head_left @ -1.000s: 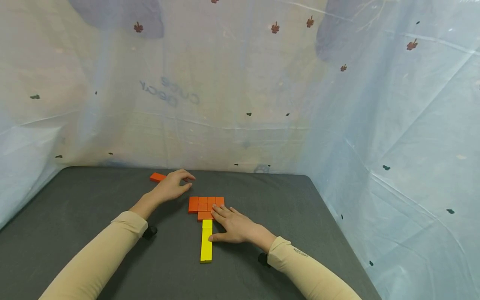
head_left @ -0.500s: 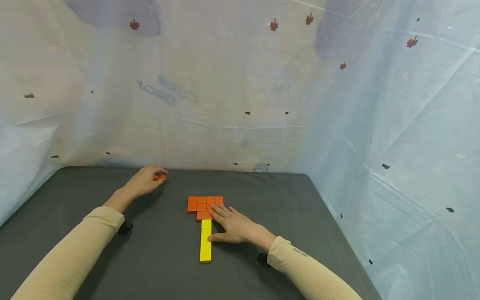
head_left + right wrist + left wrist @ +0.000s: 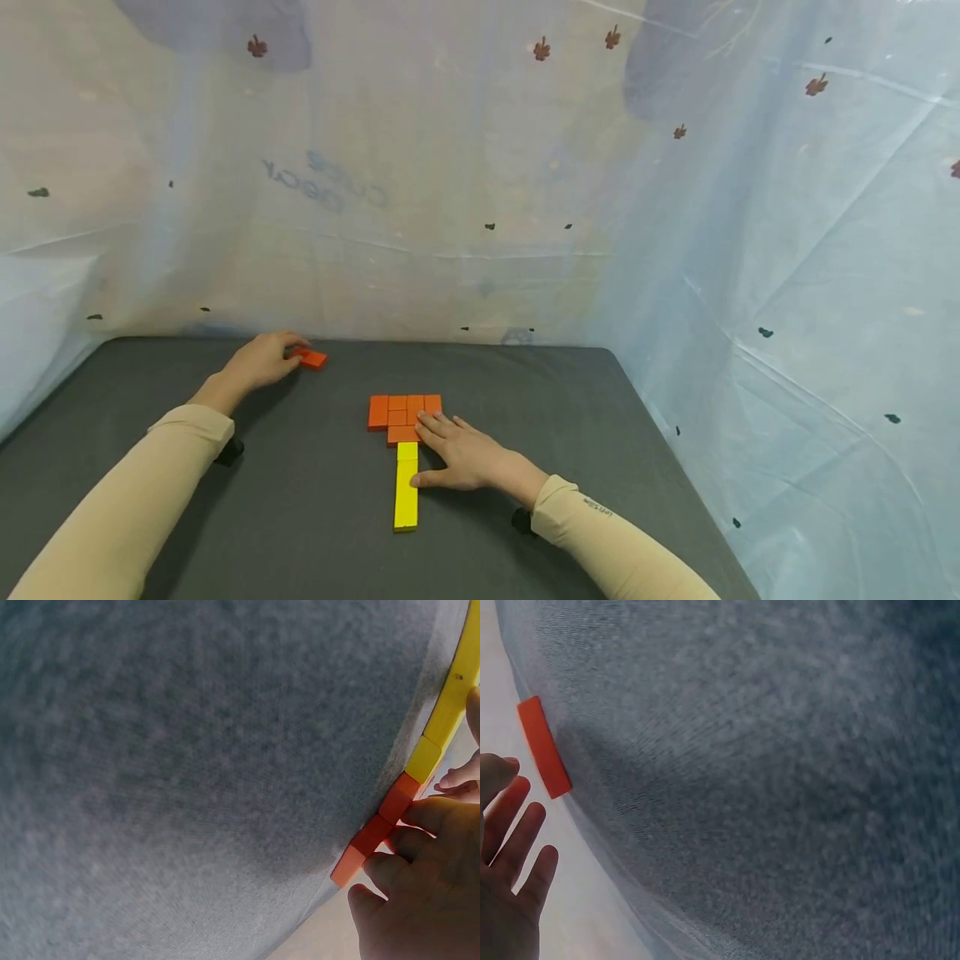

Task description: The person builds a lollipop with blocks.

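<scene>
Toward the back left of the dark table, my left hand [image 3: 262, 360] reaches an orange block [image 3: 311, 359], fingertips right at its left end. In the left wrist view the spread fingers [image 3: 526, 832] sit beside this block [image 3: 544, 748], which shows along its whole length. My right hand [image 3: 467, 457] lies with fingers extended over the right part of several orange blocks [image 3: 378, 412] fitted together flat. Its thumb touches the edge of a long yellow block [image 3: 406, 497]. A short yellow block [image 3: 407, 451] joins that one to the orange group.
The dark cloth-like tabletop [image 3: 315, 508] has rounded far corners. Translucent plastic sheeting [image 3: 420, 275] with small printed leaves hangs behind it and along the right side. A black wrist device [image 3: 229, 451] sits under the left cuff.
My left hand has moved left to the separate orange block, its fingers first over the block and now at its left end. The right hand stays put, and the head view shifts slightly right.
</scene>
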Demonstrator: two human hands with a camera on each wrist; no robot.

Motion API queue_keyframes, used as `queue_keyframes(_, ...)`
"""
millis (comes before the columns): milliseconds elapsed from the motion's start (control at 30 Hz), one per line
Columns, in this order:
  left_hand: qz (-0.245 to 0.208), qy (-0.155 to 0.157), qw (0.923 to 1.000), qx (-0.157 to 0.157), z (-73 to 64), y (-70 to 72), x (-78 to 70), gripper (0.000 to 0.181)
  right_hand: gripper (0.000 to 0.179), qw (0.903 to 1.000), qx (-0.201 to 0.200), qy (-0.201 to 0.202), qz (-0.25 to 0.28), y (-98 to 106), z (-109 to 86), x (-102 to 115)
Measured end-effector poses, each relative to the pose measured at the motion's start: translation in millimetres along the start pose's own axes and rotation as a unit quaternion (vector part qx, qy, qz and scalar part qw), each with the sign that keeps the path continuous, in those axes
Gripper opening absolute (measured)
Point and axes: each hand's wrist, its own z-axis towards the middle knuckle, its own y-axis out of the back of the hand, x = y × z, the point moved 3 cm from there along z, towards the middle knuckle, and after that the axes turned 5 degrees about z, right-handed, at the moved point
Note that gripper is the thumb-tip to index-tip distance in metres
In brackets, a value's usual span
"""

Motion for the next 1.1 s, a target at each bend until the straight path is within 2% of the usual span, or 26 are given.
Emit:
queue_keyframes(200, 0.016, -0.007, 0.9998, -0.002, -2.4, -0.7, -2.9, 0.033, 0.09, 1.0, 0.001, -0.002, 0.001, -1, 1.8, 1)
queue_keyframes(533, 0.03, 0.001, 0.9995, -0.004, -1.7, -6.4, -2.6, 0.028, 0.089, 0.9999, 0.004, -0.011, 0.0, -2, 2.4, 0)
queue_keyframes(733, 0.018, -0.007, 0.9998, -0.001, -6.3, -9.3, -1.7, 0.029, 0.089, 1.0, 0.004, -0.009, 0.002, -2, 1.4, 1)
queue_keyframes(967, -0.011, -0.031, 0.9994, 0.004, -8.5, -12.1, -1.6, 0.032, 0.089, 0.9999, 0.001, -0.012, 0.004, -2, 0.2, 1)
queue_keyframes(1100, -0.016, -0.031, 0.9993, 0.013, -10.7, -12.3, -2.6, 0.032, 0.09, 0.9999, -0.001, -0.01, 0.003, -2, 0.4, 0)
